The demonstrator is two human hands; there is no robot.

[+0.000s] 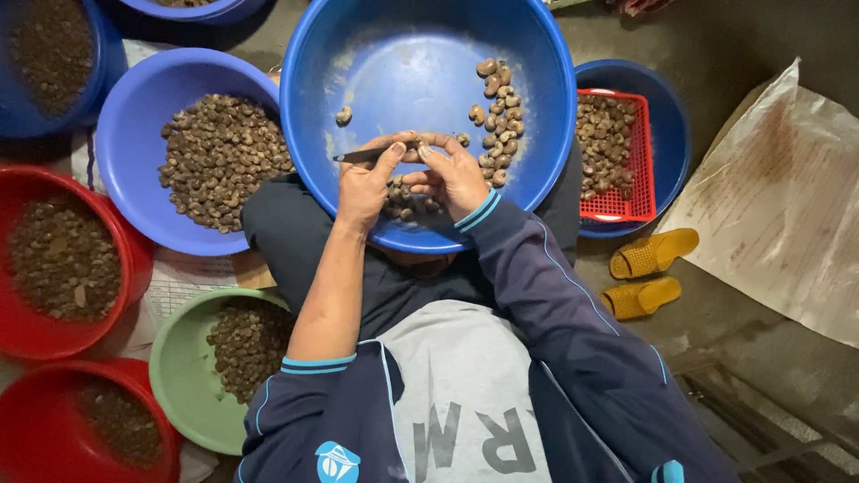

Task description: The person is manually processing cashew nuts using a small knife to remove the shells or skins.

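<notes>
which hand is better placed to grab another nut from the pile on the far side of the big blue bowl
Probably the right hand: it sits closer to the nut pile along the big blue bowl's right side, and the left hand is busy gripping the small dark tool.

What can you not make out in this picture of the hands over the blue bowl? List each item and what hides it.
- The nut being worked: head view, covered by the fingers of the left hand and right hand.
- The tool: its far end is hidden under the left thumb.
- Nuts at the near rim of the blue bowl: partly behind both hands.
- The red bowl at the left: cut off by the picture edge.
</notes>
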